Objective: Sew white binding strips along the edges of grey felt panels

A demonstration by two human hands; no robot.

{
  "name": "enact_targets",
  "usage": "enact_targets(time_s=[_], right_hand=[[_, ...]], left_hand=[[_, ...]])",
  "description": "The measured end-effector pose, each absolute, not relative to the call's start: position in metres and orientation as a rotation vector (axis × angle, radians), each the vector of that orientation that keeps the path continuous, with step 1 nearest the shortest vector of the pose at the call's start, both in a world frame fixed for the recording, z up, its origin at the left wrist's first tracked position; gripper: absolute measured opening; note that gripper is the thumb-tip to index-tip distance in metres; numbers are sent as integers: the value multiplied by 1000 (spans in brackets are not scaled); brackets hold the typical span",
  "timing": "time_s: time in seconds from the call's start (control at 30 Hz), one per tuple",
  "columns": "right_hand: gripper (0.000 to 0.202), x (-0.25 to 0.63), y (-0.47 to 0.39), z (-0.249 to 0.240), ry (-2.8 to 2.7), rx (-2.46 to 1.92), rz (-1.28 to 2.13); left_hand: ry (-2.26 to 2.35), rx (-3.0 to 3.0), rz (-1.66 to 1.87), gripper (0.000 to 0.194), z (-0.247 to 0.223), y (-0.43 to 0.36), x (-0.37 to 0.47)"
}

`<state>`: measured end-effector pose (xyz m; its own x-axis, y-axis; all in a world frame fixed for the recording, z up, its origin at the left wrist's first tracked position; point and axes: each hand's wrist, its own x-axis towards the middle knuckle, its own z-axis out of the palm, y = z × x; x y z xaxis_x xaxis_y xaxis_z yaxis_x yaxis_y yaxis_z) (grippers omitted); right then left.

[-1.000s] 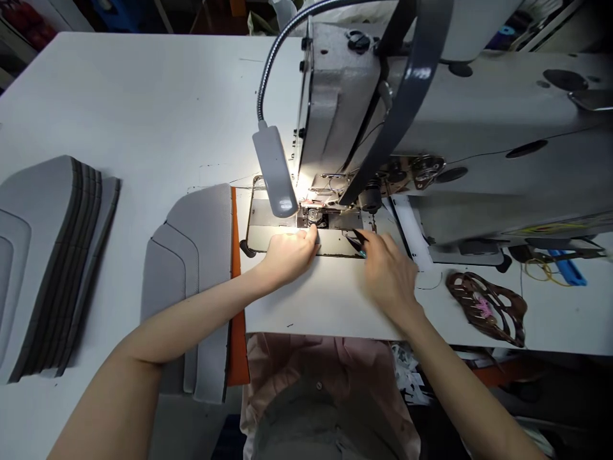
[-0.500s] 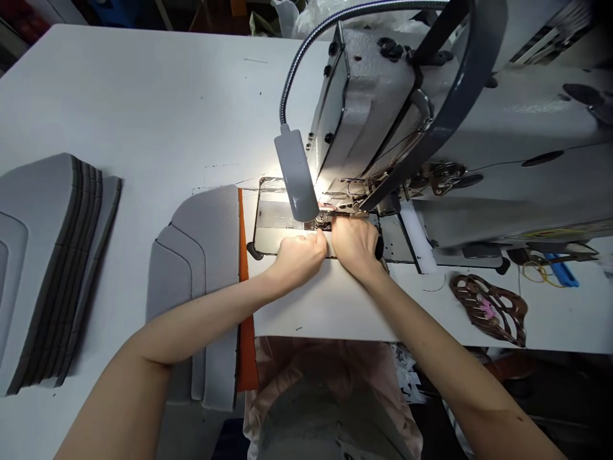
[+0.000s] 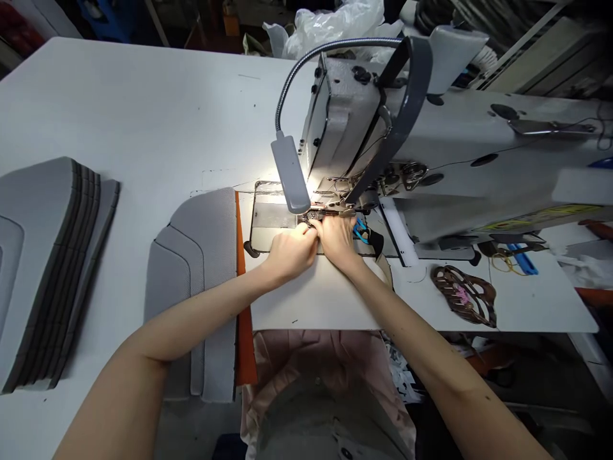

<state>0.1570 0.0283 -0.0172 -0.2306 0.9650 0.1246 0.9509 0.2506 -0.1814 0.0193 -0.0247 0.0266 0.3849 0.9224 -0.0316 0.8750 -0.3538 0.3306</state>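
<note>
Both hands are at the needle area of a sewing machine [image 3: 330, 121], over its metal bed plate [image 3: 272, 217]. My left hand [image 3: 291, 250] is closed, its thumb and forefinger pinched just in front of the presser foot; what they grip is too small to make out. Against it, on the right, my right hand [image 3: 338, 237] has its fingers curled in under the machine head, and whatever they hold is hidden. Bright blue loops [image 3: 361, 230] and a dark and beige strip show beside the right wrist. Above the left hand hangs a grey lamp [image 3: 290, 176], lighting the spot.
A grey padded panel [image 3: 220, 255] with an orange edge [image 3: 246, 345] lies under my left forearm. Farther left is a stack of similar panels [image 3: 38, 255]. On the right are a brown openwork plastic piece [image 3: 447, 287] with a pink ornament and a blue-handled tool [image 3: 524, 260].
The view has shifted, showing more of the machine's right side. My hands are still at the needle area, now closer together. Blue loops and a dark strip have come into view beside my right wrist.
</note>
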Motion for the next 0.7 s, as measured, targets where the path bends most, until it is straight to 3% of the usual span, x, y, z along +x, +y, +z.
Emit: enact_targets(time_s=[0.3,0.47,0.7], right_hand=[[15,157,31,-13,-1986,-1720,401],[16,176,-2,-20,-1639,-1476,661],[8,188,-46,-7,-1769,-1288,367]], left_hand=[[1586,2180,630,13,11,-8,7],[1366,2103,829,27,-1,-5,6],[968,1941,837,30,-5,2,5]])
